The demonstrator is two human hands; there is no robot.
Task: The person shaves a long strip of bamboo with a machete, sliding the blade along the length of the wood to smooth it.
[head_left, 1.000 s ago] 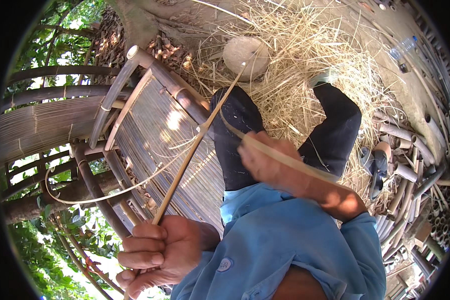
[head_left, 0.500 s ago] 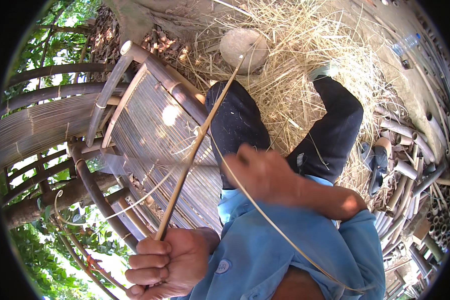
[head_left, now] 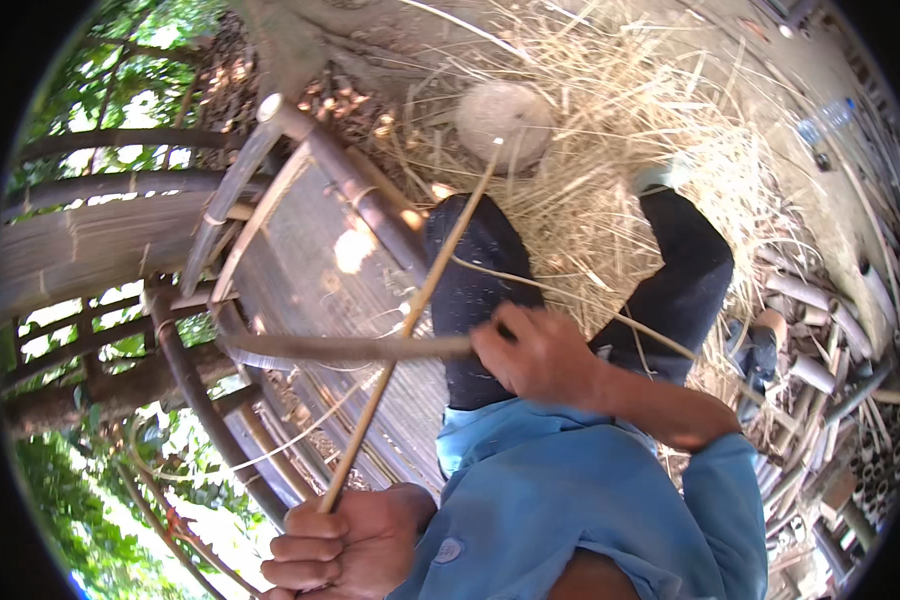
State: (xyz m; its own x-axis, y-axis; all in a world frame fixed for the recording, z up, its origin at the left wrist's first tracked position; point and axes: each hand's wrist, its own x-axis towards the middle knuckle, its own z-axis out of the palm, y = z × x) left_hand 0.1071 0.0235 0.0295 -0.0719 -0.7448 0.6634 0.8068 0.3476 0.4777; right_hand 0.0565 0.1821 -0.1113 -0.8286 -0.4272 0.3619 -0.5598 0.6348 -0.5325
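My left hand (head_left: 342, 545) is closed around the lower end of a long thin bamboo stick (head_left: 410, 318), which slants up and away past my knee. My right hand (head_left: 540, 355) is closed on a long knife, its handle hidden in the fist. The knife's blade (head_left: 345, 347) points left with a curved tip and crosses the stick in view; whether they touch I cannot tell. A thin pale strip (head_left: 570, 293) runs from near the stick over my legs to the right.
To the left stands a bamboo bench (head_left: 300, 250) with a slatted seat. Straw-like shavings (head_left: 610, 130) cover the ground around a round stone block (head_left: 505, 125). Cut bamboo tubes (head_left: 815, 375) lie at the right, with a plastic bottle (head_left: 825, 120) farther off.
The knife blade, a faint blur before, now shows plainly across the stick. The pale strip has swung up and right, from over my shirt to across my legs. My left hand keeps its grip.
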